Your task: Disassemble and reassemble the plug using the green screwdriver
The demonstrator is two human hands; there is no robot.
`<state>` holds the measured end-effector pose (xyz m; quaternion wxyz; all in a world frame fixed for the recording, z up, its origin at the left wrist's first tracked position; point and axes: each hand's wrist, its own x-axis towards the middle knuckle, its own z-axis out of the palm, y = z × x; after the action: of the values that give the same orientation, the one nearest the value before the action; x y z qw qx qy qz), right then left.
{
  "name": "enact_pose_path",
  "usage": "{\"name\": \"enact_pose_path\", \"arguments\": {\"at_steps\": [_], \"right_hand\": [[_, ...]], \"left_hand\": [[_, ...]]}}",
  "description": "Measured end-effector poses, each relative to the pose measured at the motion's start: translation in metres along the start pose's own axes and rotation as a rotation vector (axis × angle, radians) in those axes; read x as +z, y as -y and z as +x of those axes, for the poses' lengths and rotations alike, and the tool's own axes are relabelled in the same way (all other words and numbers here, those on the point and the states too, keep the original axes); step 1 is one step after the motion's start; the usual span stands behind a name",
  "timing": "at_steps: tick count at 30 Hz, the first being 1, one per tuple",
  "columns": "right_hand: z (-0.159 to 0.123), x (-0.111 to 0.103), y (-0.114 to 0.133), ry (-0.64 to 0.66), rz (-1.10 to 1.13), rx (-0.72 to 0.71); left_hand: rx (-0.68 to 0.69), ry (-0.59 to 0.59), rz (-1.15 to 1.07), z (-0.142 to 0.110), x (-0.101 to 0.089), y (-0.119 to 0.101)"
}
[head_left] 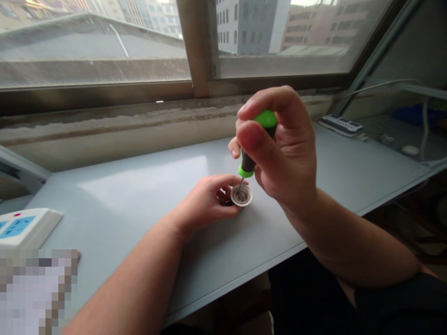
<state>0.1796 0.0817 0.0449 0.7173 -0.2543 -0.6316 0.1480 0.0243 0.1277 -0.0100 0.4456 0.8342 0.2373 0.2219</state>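
My right hand [279, 149] is closed around the green and dark grey handle of a screwdriver [248, 160], thumb and forefinger near its top. The screwdriver tilts slightly, its thin metal shaft pointing down into a small round lamp holder [247, 201] with a white rim. Inside the rim, the lamp holder shows a greyish recess with small metal parts. From the left side, my left hand [218, 197] grips the lamp holder between thumb and fingers, low over the table. Whether the tip sits on a screw is too small to tell.
The light grey-blue table [139, 186] runs below a window [199, 46]. A white power strip [33, 228] lies at the left, above a pixelated area. Another power strip [340, 124] is at the far right, near a white cable [377, 86]. The table's front edge crosses below my arms.
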Motion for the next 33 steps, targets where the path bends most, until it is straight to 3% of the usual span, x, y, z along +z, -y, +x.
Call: {"name": "enact_pose_path", "arguments": {"at_steps": [3, 8, 10, 13, 18, 22, 29, 33], "right_hand": [[0.004, -0.003, 0.004, -0.014, 0.035, 0.012], [0.012, -0.012, 0.02, 0.18, 0.323, 0.175], [0.012, -0.014, 0.022, 0.185, 0.362, 0.21], [0.01, -0.012, 0.02, 0.146, 0.257, 0.17], [0.009, -0.01, 0.01, 0.022, -0.034, -0.118], [0.011, -0.012, -0.001, -0.039, -0.107, -0.266], [0.01, -0.019, 0.014, 0.082, -0.053, -0.018], [0.009, -0.019, 0.015, 0.054, -0.121, -0.079]], "left_hand": [[0.001, 0.006, -0.003, 0.0, 0.001, 0.002], [0.001, -0.003, 0.012, -0.001, 0.001, 0.005], [-0.006, 0.002, 0.018, -0.001, 0.001, 0.005], [-0.001, 0.004, 0.011, -0.001, 0.001, 0.006], [-0.007, 0.024, 0.022, -0.001, 0.0, 0.005], [-0.002, 0.023, 0.024, -0.001, 0.0, 0.005], [-0.011, 0.007, 0.037, -0.001, 0.0, 0.005], [-0.004, 0.007, 0.033, 0.0, 0.0, 0.005]]}}
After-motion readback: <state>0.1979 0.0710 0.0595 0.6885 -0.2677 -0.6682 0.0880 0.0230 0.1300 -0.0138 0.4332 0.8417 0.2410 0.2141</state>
